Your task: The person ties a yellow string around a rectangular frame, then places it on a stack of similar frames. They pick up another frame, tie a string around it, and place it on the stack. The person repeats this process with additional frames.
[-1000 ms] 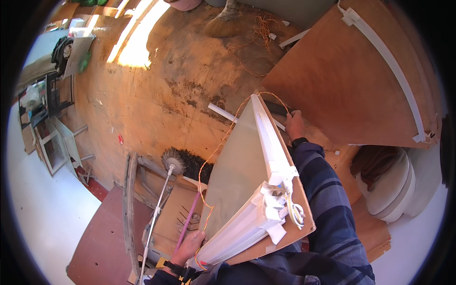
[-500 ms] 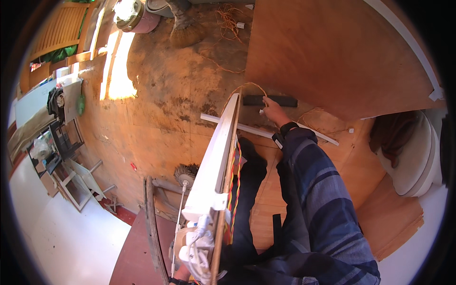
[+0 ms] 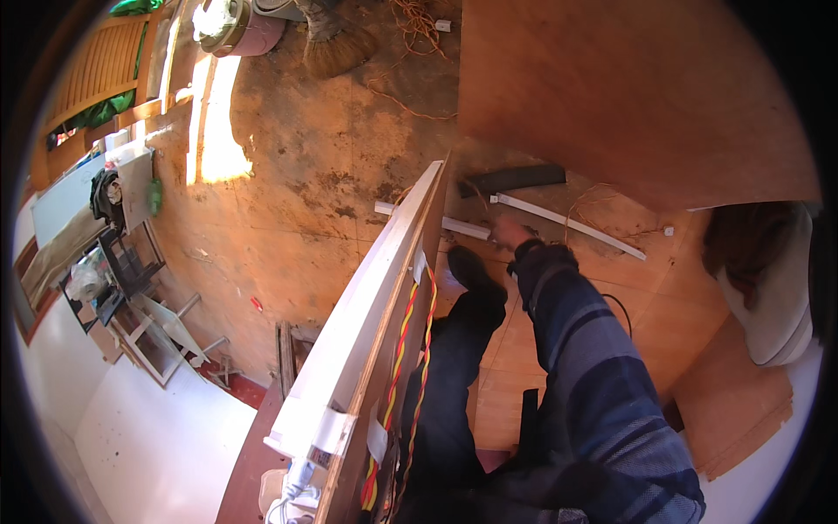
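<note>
A long narrow wooden board stands on edge in front of me, with a white strip along its left side. Twisted red and yellow wires hang on its right face, held by pieces of white tape. My right hand is low beyond my knee, beside the end of a white bar on the floor. Its fingers are blurred, and I cannot make out whether they hold anything. A white plug and cable sit at the board's near end. My left hand is out of view.
Another white strip and a dark bar lie on the floor. A large brown panel takes up the far right. Beyond are a broom head, a pink bucket and tangled orange wire. A pale cushion is at right.
My right hand has drawn back nearer, away from the looped wire it gripped. The board's near end has swung left and the wire loop has dropped. My left hand has gone out of view.
</note>
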The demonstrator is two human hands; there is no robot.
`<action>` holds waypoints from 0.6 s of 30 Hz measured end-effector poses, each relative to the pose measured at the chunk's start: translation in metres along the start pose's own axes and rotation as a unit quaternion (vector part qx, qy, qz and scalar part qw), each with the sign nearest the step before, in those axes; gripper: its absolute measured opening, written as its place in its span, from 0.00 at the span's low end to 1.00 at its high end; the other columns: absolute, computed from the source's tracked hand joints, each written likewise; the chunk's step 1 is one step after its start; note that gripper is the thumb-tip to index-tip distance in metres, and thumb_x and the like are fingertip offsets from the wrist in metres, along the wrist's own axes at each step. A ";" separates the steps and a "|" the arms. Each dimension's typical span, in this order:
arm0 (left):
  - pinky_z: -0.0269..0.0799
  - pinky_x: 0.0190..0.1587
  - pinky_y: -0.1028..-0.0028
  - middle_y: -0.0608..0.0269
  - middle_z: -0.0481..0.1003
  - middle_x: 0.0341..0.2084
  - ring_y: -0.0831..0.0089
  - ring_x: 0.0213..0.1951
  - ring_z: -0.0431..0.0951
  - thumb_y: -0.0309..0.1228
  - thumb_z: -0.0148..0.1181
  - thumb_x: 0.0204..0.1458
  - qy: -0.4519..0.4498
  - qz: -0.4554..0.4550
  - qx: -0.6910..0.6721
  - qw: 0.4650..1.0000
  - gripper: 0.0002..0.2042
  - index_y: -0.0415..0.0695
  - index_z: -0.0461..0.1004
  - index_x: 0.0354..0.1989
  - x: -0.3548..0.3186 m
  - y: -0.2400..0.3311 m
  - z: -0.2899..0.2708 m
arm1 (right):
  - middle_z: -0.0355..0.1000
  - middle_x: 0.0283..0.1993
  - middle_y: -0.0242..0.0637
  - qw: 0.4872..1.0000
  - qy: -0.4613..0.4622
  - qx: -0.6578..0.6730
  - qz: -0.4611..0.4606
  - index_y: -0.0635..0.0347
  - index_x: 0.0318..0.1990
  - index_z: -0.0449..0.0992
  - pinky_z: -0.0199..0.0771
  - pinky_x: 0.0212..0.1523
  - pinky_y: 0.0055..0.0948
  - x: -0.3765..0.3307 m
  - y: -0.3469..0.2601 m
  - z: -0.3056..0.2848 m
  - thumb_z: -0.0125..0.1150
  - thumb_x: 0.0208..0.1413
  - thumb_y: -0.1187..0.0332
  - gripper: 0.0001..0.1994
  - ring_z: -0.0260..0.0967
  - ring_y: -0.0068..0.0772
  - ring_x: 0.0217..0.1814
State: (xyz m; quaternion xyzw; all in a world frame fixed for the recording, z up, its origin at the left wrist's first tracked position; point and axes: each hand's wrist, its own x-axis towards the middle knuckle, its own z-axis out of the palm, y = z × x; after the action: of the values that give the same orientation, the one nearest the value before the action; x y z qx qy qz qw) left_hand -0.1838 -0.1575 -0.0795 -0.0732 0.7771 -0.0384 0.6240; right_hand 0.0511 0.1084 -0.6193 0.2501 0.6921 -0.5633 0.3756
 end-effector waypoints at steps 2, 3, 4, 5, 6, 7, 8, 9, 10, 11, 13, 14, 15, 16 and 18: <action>0.66 0.57 0.73 0.61 0.72 0.51 0.74 0.53 0.70 0.40 0.48 0.71 -0.004 0.009 0.000 1.000 0.19 0.37 0.68 0.58 -0.003 -0.002 0.000 | 0.80 0.37 0.53 0.884 0.063 0.449 0.112 0.61 0.40 0.81 0.79 0.37 0.41 -0.034 -0.021 0.071 0.67 0.52 0.62 0.13 0.80 0.47 0.40; 0.66 0.57 0.73 0.61 0.72 0.52 0.73 0.54 0.70 0.40 0.48 0.71 -0.005 0.016 0.000 1.000 0.19 0.37 0.68 0.59 -0.004 -0.004 -0.001 | 0.80 0.31 0.44 0.940 -0.047 0.335 0.050 0.65 0.49 0.80 0.78 0.26 0.37 -0.049 -0.029 0.098 0.62 0.57 0.71 0.13 0.81 0.38 0.28; 0.66 0.58 0.73 0.60 0.72 0.52 0.73 0.54 0.70 0.40 0.48 0.71 -0.006 0.025 0.000 1.000 0.19 0.37 0.67 0.60 -0.005 -0.006 -0.001 | 0.81 0.36 0.45 0.959 -0.103 0.257 0.063 0.66 0.52 0.78 0.79 0.28 0.38 -0.069 -0.041 0.127 0.60 0.58 0.73 0.15 0.81 0.39 0.29; 0.65 0.58 0.73 0.60 0.72 0.53 0.72 0.55 0.70 0.40 0.48 0.71 -0.007 0.033 0.001 0.999 0.20 0.37 0.67 0.60 -0.007 -0.008 -0.002 | 0.82 0.42 0.47 0.950 -0.151 0.249 0.111 0.67 0.55 0.77 0.81 0.31 0.39 -0.091 -0.055 0.155 0.58 0.58 0.75 0.17 0.82 0.40 0.29; 0.65 0.59 0.72 0.59 0.72 0.54 0.72 0.56 0.70 0.40 0.48 0.71 -0.011 0.042 0.002 0.999 0.20 0.37 0.67 0.61 -0.009 -0.010 -0.002 | 0.82 0.44 0.47 0.950 -0.145 0.256 0.101 0.66 0.58 0.76 0.81 0.32 0.39 -0.114 -0.064 0.172 0.57 0.59 0.75 0.19 0.81 0.39 0.29; 0.65 0.60 0.72 0.59 0.72 0.55 0.72 0.56 0.70 0.40 0.48 0.70 -0.013 0.051 0.002 0.999 0.21 0.37 0.67 0.62 -0.011 -0.013 -0.002 | 0.81 0.45 0.47 0.947 -0.164 0.249 0.117 0.65 0.58 0.76 0.81 0.33 0.39 -0.138 -0.072 0.185 0.58 0.58 0.75 0.19 0.81 0.39 0.31; 0.65 0.60 0.72 0.59 0.72 0.56 0.71 0.57 0.70 0.40 0.48 0.70 -0.017 0.065 0.004 0.998 0.21 0.37 0.66 0.63 -0.014 -0.017 -0.002 | 0.81 0.47 0.47 0.940 -0.116 0.292 0.134 0.64 0.58 0.77 0.81 0.34 0.39 -0.163 -0.081 0.194 0.58 0.58 0.75 0.19 0.81 0.39 0.32; 0.65 0.61 0.72 0.58 0.72 0.56 0.71 0.58 0.70 0.40 0.48 0.70 -0.019 0.077 0.005 0.997 0.22 0.37 0.66 0.63 -0.016 -0.019 -0.003 | 0.80 0.49 0.46 0.921 -0.093 0.336 0.172 0.62 0.55 0.79 0.81 0.35 0.40 -0.181 -0.090 0.195 0.60 0.57 0.75 0.18 0.82 0.39 0.35; 0.65 0.62 0.72 0.58 0.72 0.57 0.71 0.59 0.70 0.40 0.48 0.70 -0.022 0.092 0.006 0.995 0.22 0.37 0.66 0.64 -0.017 -0.021 -0.004 | 0.80 0.49 0.47 0.920 -0.072 0.338 0.186 0.61 0.57 0.78 0.81 0.36 0.41 -0.195 -0.096 0.194 0.58 0.58 0.74 0.19 0.82 0.42 0.36; 0.65 0.62 0.72 0.57 0.72 0.58 0.70 0.59 0.70 0.40 0.48 0.70 -0.023 0.105 0.006 0.994 0.23 0.36 0.65 0.65 -0.020 -0.024 -0.006 | 0.80 0.49 0.48 0.936 -0.044 0.304 0.175 0.59 0.59 0.77 0.81 0.37 0.41 -0.210 -0.104 0.191 0.56 0.59 0.74 0.19 0.82 0.44 0.37; 0.64 0.64 0.71 0.56 0.72 0.59 0.69 0.61 0.70 0.40 0.48 0.70 -0.028 0.151 0.012 0.988 0.24 0.36 0.65 0.67 -0.023 -0.028 -0.011 | 0.80 0.45 0.50 0.978 0.118 0.155 0.071 0.59 0.63 0.73 0.80 0.38 0.43 -0.237 -0.123 0.183 0.52 0.62 0.73 0.22 0.81 0.48 0.37; 0.64 0.64 0.71 0.56 0.72 0.60 0.69 0.61 0.70 0.40 0.48 0.70 -0.029 0.178 0.016 0.983 0.24 0.36 0.64 0.67 -0.024 -0.029 -0.014 | 0.80 0.42 0.50 0.983 0.153 0.097 0.041 0.60 0.64 0.72 0.79 0.38 0.44 -0.251 -0.135 0.181 0.51 0.62 0.72 0.22 0.80 0.50 0.36; 0.64 0.65 0.71 0.56 0.72 0.61 0.69 0.62 0.70 0.40 0.48 0.70 -0.030 0.201 0.016 0.979 0.25 0.36 0.64 0.68 -0.026 -0.032 -0.018 | 0.81 0.40 0.50 0.981 0.191 0.037 0.015 0.61 0.65 0.70 0.79 0.38 0.45 -0.265 -0.148 0.179 0.50 0.63 0.71 0.22 0.80 0.51 0.36; 0.64 0.66 0.71 0.55 0.71 0.62 0.68 0.63 0.70 0.40 0.49 0.70 -0.031 0.212 0.017 0.977 0.25 0.36 0.64 0.69 -0.030 -0.035 -0.021 | 0.80 0.38 0.50 0.983 0.185 0.007 0.020 0.61 0.64 0.70 0.79 0.38 0.45 -0.279 -0.159 0.175 0.50 0.64 0.69 0.21 0.79 0.51 0.37; 0.60 0.68 0.70 0.53 0.69 0.65 0.68 0.67 0.66 0.39 0.47 0.70 -0.091 0.231 -0.009 0.969 0.25 0.36 0.61 0.70 -0.035 -0.042 -0.026 | 0.80 0.36 0.48 0.984 0.167 -0.059 0.022 0.62 0.60 0.71 0.78 0.37 0.46 -0.320 -0.175 0.171 0.50 0.65 0.66 0.19 0.79 0.52 0.37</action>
State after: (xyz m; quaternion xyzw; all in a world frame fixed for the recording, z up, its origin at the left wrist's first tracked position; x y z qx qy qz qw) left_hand -0.1994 -0.1937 -0.0332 0.0990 0.7129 0.1207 0.6837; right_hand 0.1467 -0.0750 -0.2737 0.3334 0.7713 -0.4638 0.2808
